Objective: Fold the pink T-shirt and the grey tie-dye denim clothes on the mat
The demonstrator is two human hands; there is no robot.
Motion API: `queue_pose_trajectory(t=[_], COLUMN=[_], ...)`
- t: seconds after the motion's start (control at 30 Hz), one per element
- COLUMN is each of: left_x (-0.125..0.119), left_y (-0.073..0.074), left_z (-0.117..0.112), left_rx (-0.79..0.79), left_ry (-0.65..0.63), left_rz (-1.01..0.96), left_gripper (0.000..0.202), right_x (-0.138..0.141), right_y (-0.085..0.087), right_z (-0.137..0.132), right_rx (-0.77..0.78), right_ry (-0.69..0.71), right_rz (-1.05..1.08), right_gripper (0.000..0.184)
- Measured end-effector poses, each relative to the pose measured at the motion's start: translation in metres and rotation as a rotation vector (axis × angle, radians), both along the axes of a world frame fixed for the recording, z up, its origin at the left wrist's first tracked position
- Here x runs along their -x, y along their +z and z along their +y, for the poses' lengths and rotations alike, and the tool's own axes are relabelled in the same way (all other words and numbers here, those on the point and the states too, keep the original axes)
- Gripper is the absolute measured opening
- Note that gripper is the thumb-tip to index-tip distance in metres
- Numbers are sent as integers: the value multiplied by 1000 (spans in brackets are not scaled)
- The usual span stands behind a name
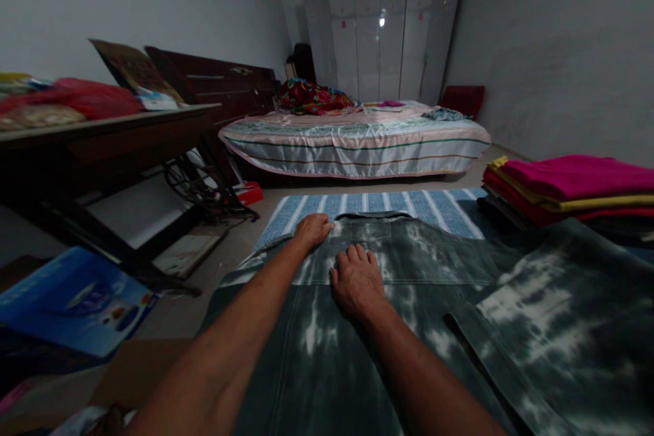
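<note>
A dark green, bleach-mottled denim garment (409, 266) lies spread flat in front of me over a blue and white striped cloth (383, 206). My left hand (313, 229) reaches to the garment's far left corner, fingers curled over its edge. My right hand (355, 279) lies flat on the garment just behind it, fingers stretched out and pressing the fabric. A second piece of the same mottled fabric (567, 327) overlaps at the right.
A stack of folded pink, yellow and red cloths (572, 187) sits at the right. A bed (357, 143) stands ahead, a wardrobe (381, 37) behind it. A dark table with a treadle frame (112, 143) is at the left, a blue bag (76, 300) below it.
</note>
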State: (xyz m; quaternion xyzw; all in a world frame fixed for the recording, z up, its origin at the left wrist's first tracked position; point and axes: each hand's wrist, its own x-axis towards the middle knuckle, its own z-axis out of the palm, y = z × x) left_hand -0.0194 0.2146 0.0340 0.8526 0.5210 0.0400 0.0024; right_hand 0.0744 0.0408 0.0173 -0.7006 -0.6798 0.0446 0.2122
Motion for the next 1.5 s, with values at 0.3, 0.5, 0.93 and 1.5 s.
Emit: queue_pose_trajectory(t=[0.3,0.5,0.93,1.5], left_x=[45,72,91,128], left_y=[24,29,26,41], left_z=[12,12,9,3], left_rx=[157,244,255,358], left_ry=[24,38,80,109], left_rz=[14,-31,-137,24], left_gripper=[26,31,36,25], right_x=[-1,0,0,-1], right_y=[-1,-5,-3,-4], right_z=[0,0,-1,-1], right_rx=[2,-38,-39,-13], right_ry=[9,0,4,12], right_rz=[-22,-31,-32,-36], right_gripper=[35,32,33,35])
